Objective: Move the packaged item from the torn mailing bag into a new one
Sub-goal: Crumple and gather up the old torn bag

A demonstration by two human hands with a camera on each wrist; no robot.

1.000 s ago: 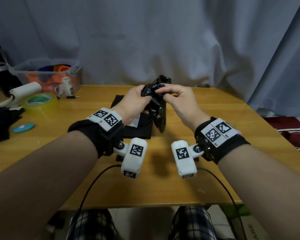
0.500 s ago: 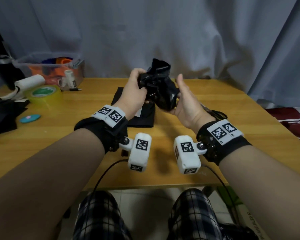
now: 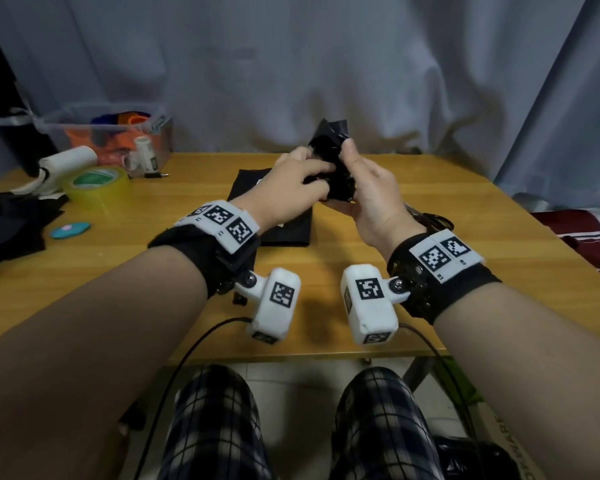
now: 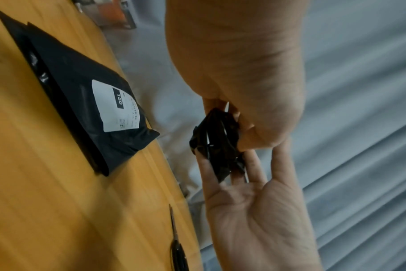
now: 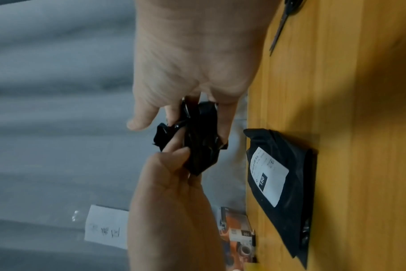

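Both hands hold a crumpled black mailing bag (image 3: pixel 329 140) in the air above the table's far middle. My left hand (image 3: pixel 312 176) grips its lower part with curled fingers. Thumb and fingers of my right hand (image 3: pixel 352 168) pinch it from the right. The wrist views show the crumpled black mailing bag (image 4: pixel 218 144) (image 5: pixel 202 143) bunched between the two sets of fingers. A flat black packaged item (image 3: pixel 288 232) with a white label lies on the wooden table (image 3: pixel 361 258) under my left hand; the packaged item (image 4: pixel 81 95) (image 5: pixel 287 183) is free of both hands.
Scissors (image 3: pixel 430 220) lie behind my right wrist. At the left are a yellow tape roll (image 3: pixel 97 185), a white roll (image 3: pixel 66 161), a clear bin (image 3: pixel 111 133) of small items, a blue oval object (image 3: pixel 69 230) and black sheets (image 3: pixel 11 223). A grey curtain hangs behind.
The bag, hanging long a second ago, is now bunched tighter. My left hand has closed over its lower part and my right thumb has come onto it.
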